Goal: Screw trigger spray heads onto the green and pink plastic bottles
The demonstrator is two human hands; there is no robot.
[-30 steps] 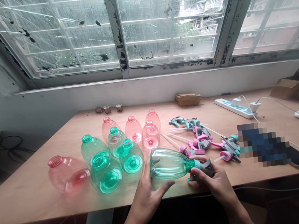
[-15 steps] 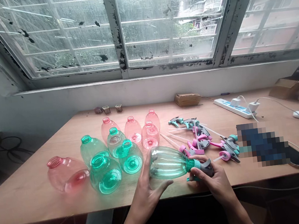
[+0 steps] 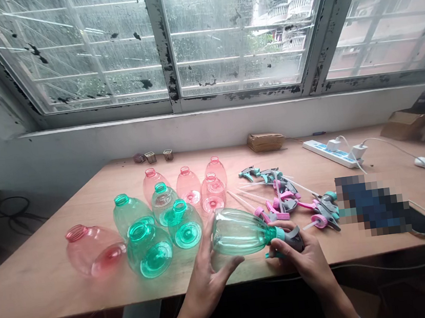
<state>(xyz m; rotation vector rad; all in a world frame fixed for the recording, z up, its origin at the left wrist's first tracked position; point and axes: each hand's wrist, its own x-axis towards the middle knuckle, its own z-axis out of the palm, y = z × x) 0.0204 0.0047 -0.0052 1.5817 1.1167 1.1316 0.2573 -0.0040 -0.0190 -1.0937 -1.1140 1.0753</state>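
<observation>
Sideways, I held a green spray bottle point(image 3: 241, 234) in both hands over the near edge of a wooden table point(image 3: 49, 282).
My left hand point(image 3: 207, 278) cupped the bottle's clear body from below, fingers spread wide around its base end. My right hand point(image 3: 306, 261) was curled tight on the grey trigger head point(image 3: 290, 238) at the bottle's neck, which pointed to my right. Just to the left stood a cluster of open green bottles point(image 3: 149, 244), with upright pink bottles point(image 3: 188, 185) behind them and one pink bottle point(image 3: 92, 248) lying on its side farther left. Beyond my right hand lay a loose pile of trigger sprayers point(image 3: 287, 196), pink, teal and grey, with thin tubes. A white power strip point(image 3: 333, 153) sat near the wall beneath a grimy window point(image 3: 220, 29).
</observation>
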